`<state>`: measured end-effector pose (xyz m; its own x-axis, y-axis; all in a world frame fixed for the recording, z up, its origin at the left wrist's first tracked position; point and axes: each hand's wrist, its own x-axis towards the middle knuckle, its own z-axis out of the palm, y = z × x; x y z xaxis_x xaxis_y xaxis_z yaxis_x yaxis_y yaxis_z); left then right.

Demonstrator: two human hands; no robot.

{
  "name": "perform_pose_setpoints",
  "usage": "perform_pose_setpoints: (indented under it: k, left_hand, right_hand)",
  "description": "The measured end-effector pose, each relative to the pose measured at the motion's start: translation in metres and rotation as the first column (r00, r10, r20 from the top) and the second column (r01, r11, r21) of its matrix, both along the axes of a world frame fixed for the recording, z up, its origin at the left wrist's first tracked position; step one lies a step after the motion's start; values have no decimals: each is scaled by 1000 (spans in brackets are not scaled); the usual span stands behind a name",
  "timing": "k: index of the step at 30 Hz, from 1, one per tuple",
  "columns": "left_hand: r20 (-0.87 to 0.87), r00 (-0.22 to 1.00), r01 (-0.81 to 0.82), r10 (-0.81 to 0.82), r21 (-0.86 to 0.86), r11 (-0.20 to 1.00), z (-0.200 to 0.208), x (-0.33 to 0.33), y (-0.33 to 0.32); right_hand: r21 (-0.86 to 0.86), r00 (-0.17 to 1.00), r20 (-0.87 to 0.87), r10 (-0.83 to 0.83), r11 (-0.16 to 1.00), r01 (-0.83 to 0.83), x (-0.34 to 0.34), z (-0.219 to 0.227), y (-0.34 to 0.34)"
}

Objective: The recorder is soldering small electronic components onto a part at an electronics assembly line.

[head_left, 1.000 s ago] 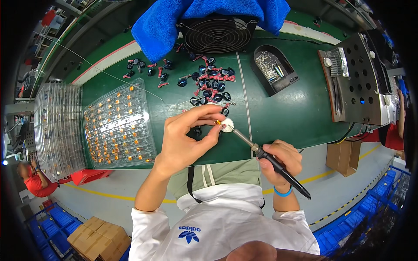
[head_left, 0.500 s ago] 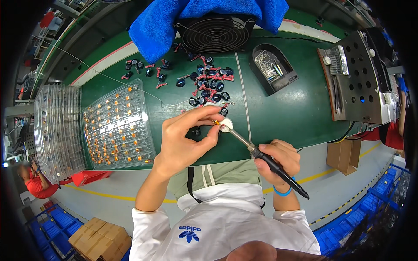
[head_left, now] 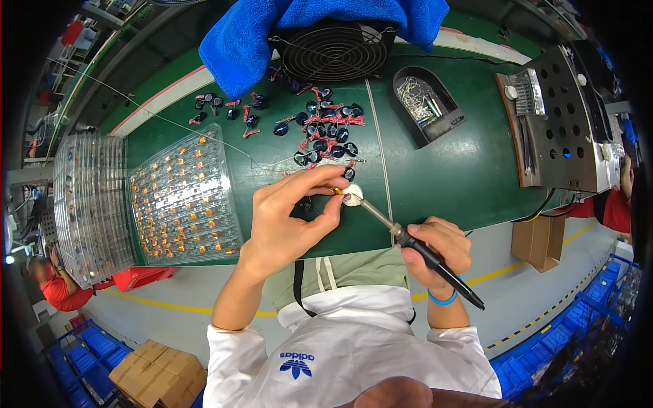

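Observation:
My left hand (head_left: 289, 221) pinches a small orange-tipped part (head_left: 338, 192) against a small white round piece (head_left: 353, 199) on the green bench top (head_left: 435, 177). My right hand (head_left: 439, 248) grips a black-handled soldering iron (head_left: 422, 251); its metal tip reaches up-left and touches the white piece. Just beyond lies a scatter of small dark round components with red leads (head_left: 323, 132).
A clear plastic tray of small orange parts (head_left: 183, 197) lies left, beside a stack of clear trays (head_left: 88, 204). At the back are a round black fan (head_left: 333, 51) under a blue towel (head_left: 252, 34), a black holder with wire (head_left: 425, 105), and a perforated metal box (head_left: 564, 129) right.

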<state>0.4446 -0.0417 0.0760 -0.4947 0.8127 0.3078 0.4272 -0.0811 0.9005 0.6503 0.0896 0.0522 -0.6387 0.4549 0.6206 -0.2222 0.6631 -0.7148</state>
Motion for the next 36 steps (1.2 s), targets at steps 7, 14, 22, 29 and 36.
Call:
perform_pose_setpoints:
  k: [7,14,22,29,36]
  left_hand:
    - [-44,999,-8,8,-9,1000,-1,1,-1]
    - [-170,980,97,-99,-18,995,15,-4,-11]
    - [-127,988,-66,85,143,987,60,-16,-70]
    - [-404,659,-636,634,149,757,132,-132,-240]
    - [-581,153,-935,799,176,307,175,-264,-411]
  right_hand:
    - [-47,995,9,-95,994,95,23,-16,-5]
    - [189,868,94,-488,865,466,-15,22,21]
    - [113,805,422,-417,905,410,-2,30,18]
    - [-8,886,299,-355,928,374,-3,15,3]
    - [-66,846,321,-426,881,469,-5,21,-8]
